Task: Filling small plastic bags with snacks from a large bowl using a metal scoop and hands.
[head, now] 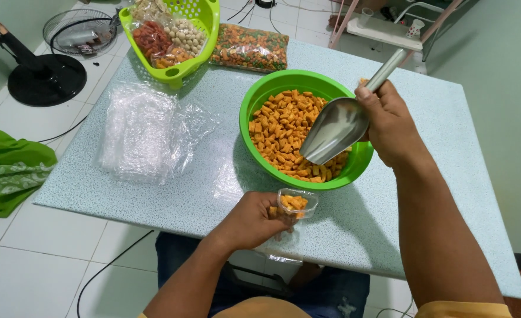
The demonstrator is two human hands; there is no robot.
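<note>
Holding a small clear bag [296,204] part-filled with orange snacks [284,129]

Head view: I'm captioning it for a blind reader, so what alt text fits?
The right hand holds a metal scoop over a green bowl of orange snack pieces, while the left hand holds a small clear bag partly filled with them.

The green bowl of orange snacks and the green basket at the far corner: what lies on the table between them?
In the head view, a clear bag of mixed orange-and-green snacks lies between the green bowl and the green basket.
</note>
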